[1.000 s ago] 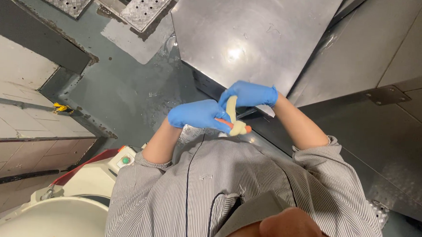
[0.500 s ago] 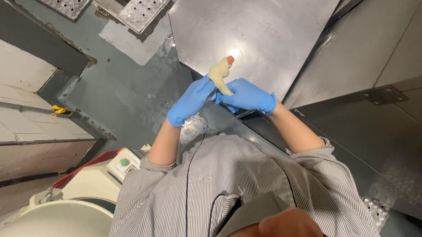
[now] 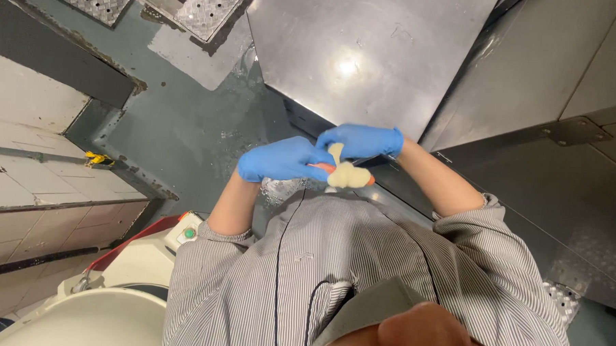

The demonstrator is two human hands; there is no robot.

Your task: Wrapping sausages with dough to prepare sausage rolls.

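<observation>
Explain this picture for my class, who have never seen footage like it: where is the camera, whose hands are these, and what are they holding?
The camera sits on a person's head and looks straight down, so you see their own body from above: a grey striped shirt and two bare forearms. Both hands wear blue gloves. The left hand and the right hand meet in front of the chest and together hold a pale, soft lump with an orange-red part showing at its ends; what it is cannot be told. Below them lies a dark wet floor and a shiny steel surface with nothing on it in view. At lower left stands a white machine with a green button.
</observation>
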